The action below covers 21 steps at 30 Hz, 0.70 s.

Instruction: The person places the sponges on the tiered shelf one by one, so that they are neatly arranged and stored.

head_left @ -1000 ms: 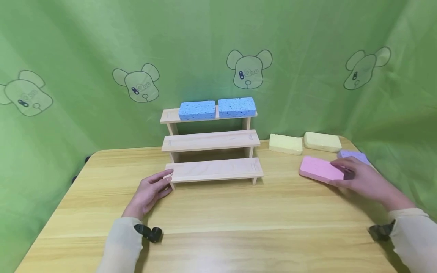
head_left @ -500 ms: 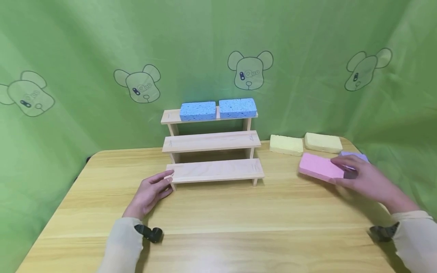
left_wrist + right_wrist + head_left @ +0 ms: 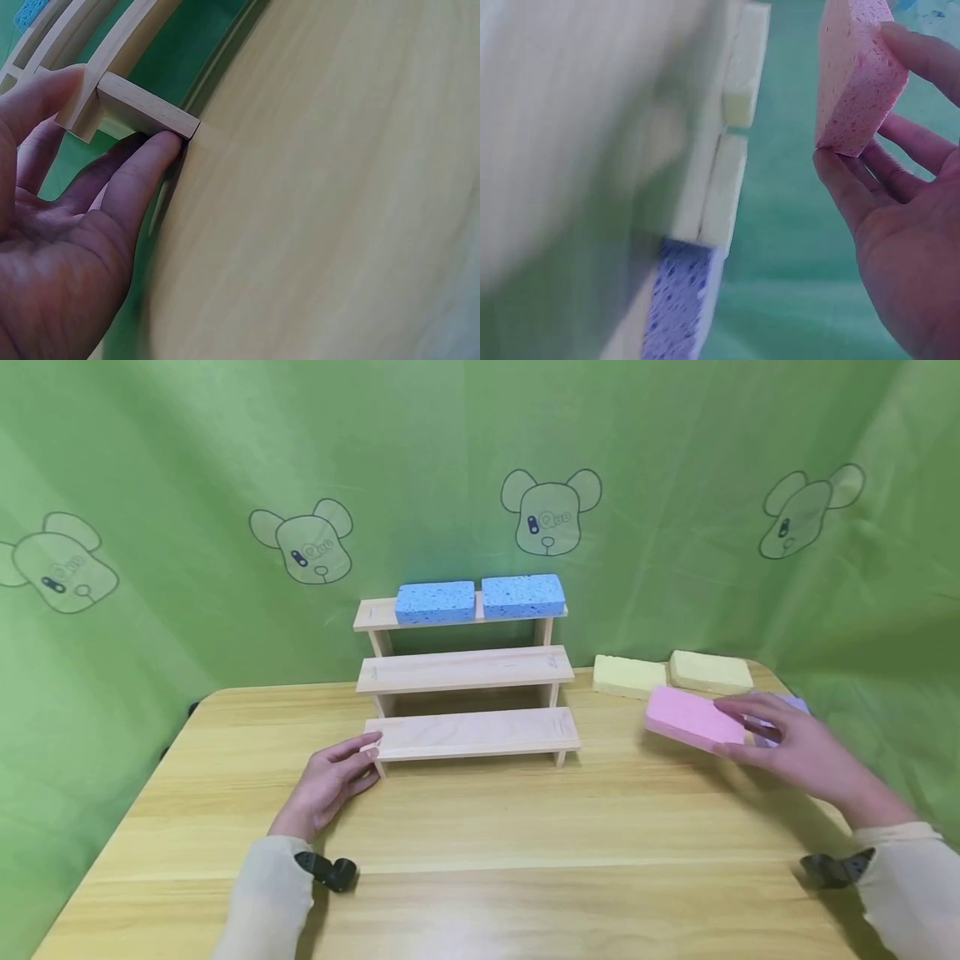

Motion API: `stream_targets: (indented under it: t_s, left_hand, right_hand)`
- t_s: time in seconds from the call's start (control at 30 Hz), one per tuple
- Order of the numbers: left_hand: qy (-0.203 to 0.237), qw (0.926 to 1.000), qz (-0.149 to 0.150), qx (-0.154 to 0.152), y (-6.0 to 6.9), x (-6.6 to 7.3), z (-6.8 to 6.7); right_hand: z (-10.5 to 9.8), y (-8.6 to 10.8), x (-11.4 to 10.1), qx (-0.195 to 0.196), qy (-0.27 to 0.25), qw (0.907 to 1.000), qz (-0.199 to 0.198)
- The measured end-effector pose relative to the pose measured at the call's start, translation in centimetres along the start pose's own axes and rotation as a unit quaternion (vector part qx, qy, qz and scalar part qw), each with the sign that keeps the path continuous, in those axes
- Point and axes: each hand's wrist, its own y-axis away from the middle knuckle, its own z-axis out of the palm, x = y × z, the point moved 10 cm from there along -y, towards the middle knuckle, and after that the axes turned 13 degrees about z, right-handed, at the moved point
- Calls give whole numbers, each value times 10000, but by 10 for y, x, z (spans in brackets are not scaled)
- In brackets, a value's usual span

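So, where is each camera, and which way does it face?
Head: on the head, facing forward and down at the wooden stand; left hand, right hand and sleeves show.
Left wrist: on that wrist, facing the left hand at the stand's end; only this hand shows.
Right wrist: on that wrist, facing the right hand gripping the pink sponge; only this hand shows.
Head and right wrist share the pink sponge.

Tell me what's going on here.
A person's right grip holds a pink sponge by one end, lifted off the table. The left grip pinches the front left corner of a three-tier wooden stand. Two blue sponges sit on its top step; two pale yellow sponges and a purple sponge lie to its right.
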Motion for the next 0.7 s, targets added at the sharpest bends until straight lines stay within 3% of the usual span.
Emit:
stream_targets:
  t_s: [0.37,0.7]
  left_hand:
    - [-17,10000,3,32,0,0,1]
    - [-14,10000,-1,50,0,0,0]
  right_hand:
    - [0,-4,-22,150,-144,9998,-53]
    - [2,-9,-32,-51,-351,9994,47]
